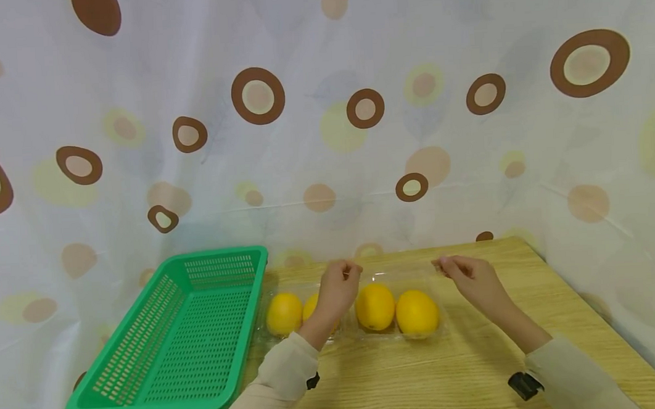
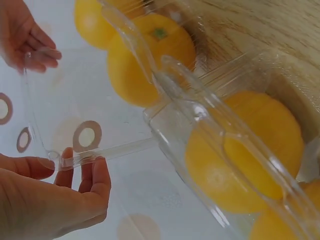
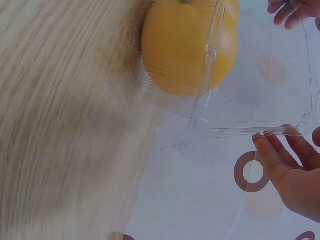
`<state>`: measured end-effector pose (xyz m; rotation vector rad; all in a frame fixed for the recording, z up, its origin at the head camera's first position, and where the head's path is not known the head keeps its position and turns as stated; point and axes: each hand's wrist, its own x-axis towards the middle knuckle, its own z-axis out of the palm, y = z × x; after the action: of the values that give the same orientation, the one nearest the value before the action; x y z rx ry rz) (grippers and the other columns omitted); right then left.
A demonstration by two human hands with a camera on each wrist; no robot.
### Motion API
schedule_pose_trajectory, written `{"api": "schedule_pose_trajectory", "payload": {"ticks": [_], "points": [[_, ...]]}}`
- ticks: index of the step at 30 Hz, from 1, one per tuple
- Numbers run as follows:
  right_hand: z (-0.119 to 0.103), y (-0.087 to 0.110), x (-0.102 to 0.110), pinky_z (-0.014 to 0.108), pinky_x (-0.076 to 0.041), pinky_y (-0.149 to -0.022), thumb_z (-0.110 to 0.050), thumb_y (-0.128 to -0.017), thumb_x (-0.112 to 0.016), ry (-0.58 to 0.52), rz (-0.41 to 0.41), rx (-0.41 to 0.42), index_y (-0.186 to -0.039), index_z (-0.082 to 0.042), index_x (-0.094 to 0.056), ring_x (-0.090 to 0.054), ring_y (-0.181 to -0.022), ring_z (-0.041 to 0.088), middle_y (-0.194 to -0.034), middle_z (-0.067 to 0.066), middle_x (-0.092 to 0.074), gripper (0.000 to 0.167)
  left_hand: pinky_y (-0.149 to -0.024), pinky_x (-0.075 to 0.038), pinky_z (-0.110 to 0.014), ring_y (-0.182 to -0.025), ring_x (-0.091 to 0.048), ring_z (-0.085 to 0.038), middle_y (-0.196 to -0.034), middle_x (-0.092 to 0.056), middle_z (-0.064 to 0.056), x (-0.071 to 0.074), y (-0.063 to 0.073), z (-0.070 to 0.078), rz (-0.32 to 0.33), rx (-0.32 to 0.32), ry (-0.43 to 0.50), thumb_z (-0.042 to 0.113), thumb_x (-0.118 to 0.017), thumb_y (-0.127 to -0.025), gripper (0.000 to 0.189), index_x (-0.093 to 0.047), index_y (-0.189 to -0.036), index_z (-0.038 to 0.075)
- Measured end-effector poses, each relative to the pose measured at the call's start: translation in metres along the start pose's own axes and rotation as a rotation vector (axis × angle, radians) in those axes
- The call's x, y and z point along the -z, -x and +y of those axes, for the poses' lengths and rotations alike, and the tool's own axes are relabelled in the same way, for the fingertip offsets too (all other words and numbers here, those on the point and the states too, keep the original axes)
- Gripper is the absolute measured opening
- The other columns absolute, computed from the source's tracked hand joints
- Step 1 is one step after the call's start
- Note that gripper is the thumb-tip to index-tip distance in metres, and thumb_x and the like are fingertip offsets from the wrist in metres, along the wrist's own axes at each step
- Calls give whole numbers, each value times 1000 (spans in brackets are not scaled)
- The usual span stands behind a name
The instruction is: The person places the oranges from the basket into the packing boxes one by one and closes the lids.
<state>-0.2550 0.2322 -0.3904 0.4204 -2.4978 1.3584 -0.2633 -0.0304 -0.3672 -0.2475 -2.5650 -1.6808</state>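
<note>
A clear plastic clamshell box (image 1: 368, 337) on the table holds two oranges (image 1: 375, 307), its see-through lid (image 2: 100, 100) raised. My left hand (image 1: 340, 287) pinches one corner of that lid between thumb and fingers. The opposite corner is held by my right hand (image 3: 295, 172), its fingers behind the rim and its thumb partly cut off by the frame. To the left lies a second clear box (image 2: 220, 135) with oranges (image 1: 284, 315) inside, its lid down. My left hand and forearm partly hide one of these in the head view.
A green perforated plastic basket (image 1: 248, 332) stands on the left of the wooden table (image 1: 403, 379), close beside the second box. Behind the table hangs a pale curtain (image 1: 303, 156) printed with brown rings and dots.
</note>
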Motion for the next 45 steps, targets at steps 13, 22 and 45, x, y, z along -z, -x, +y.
{"api": "schedule_pose_trajectory", "payload": {"ticks": [13, 22, 45], "points": [[-6, 19, -10, 37, -54, -77, -25, -98, -56, 104, -23, -88, -115, 5, -65, -66, -93, 31, -109, 21, -67, 36, -72, -44, -35, -84, -49, -22, -103, -52, -15, -3, 17, -9, -78, -84, -241, 5, -51, -91, 24, -63, -109, -6], [-6, 31, -16, 44, -52, -85, -22, -97, -59, 122, -31, -142, -120, 11, -59, -61, -105, 40, -117, 28, -61, 40, -71, -44, -34, -86, -48, -23, -109, -49, -19, -5, 27, -16, -121, -105, -317, 4, -52, -93, 27, -59, -115, -10], [1, 42, -20, 42, -54, -80, -29, -97, -58, 91, -230, -338, -123, 22, -48, -63, -100, 39, -115, 34, -59, 59, -71, -47, -31, -86, -49, -23, -98, -51, -14, -14, 41, -31, -86, -173, -407, -3, -62, -86, 22, -64, -106, -10]]}}
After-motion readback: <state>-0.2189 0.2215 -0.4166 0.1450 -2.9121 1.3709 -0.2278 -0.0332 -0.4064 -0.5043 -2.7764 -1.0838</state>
